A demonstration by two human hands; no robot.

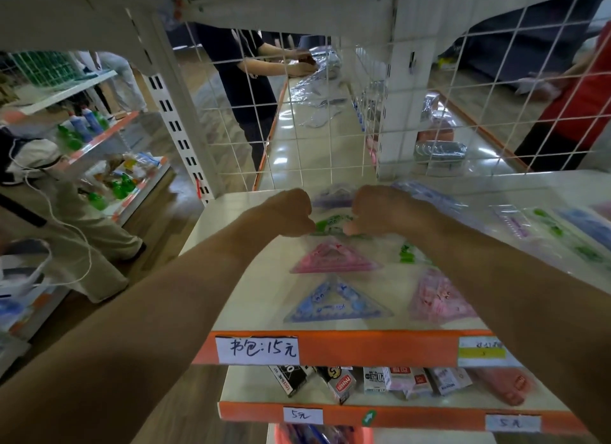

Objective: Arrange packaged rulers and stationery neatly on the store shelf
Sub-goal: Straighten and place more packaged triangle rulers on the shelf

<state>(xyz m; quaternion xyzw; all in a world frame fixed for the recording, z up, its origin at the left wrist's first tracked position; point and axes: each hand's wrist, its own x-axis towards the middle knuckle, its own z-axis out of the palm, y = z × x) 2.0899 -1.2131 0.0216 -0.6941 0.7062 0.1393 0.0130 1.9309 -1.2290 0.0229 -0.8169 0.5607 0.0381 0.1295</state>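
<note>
Hands side by side, left hand [291, 214], right hand [380, 212] — both pinching green ruler pack [332, 222] between them

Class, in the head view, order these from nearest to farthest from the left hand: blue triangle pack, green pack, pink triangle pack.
1. The green pack, right against the left hand.
2. The pink triangle pack, just behind it, toward the wearer.
3. The blue triangle pack, at the front edge of the shelf.
</note>
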